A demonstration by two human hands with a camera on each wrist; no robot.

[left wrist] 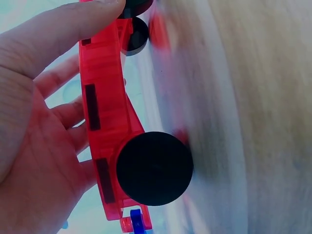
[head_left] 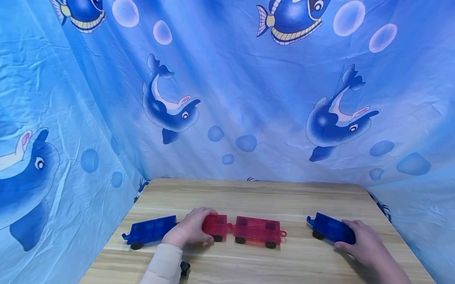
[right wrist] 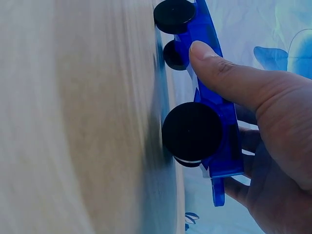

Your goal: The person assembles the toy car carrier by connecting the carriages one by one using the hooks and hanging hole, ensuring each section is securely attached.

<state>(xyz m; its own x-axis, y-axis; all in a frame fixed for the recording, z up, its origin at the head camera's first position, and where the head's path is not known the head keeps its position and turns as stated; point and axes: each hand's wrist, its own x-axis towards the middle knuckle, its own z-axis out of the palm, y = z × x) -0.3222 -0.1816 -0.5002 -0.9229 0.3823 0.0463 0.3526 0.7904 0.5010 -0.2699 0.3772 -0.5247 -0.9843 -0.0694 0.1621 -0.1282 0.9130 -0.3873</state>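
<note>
My left hand (head_left: 191, 228) grips a red see-through toy train car (head_left: 219, 225), thumb on the near side and fingers behind. A second red car (head_left: 258, 230) is linked to its right end. To the left, a blue car (head_left: 152, 230) stands at an angle; in the left wrist view a blue coupling piece (left wrist: 138, 220) meets the red car's coupler. My right hand (head_left: 366, 243) grips another blue car (head_left: 332, 228) around its right part, apart from the row. In the right wrist view its black wheels (right wrist: 192, 130) are close to the tabletop, and the thumb presses its side.
The light wooden table (head_left: 252, 270) has its far edge against a blue sea-print curtain (head_left: 237, 96), which also hangs at both sides. A gap of bare wood lies between the red car's right coupler ring (head_left: 283, 234) and the right blue car.
</note>
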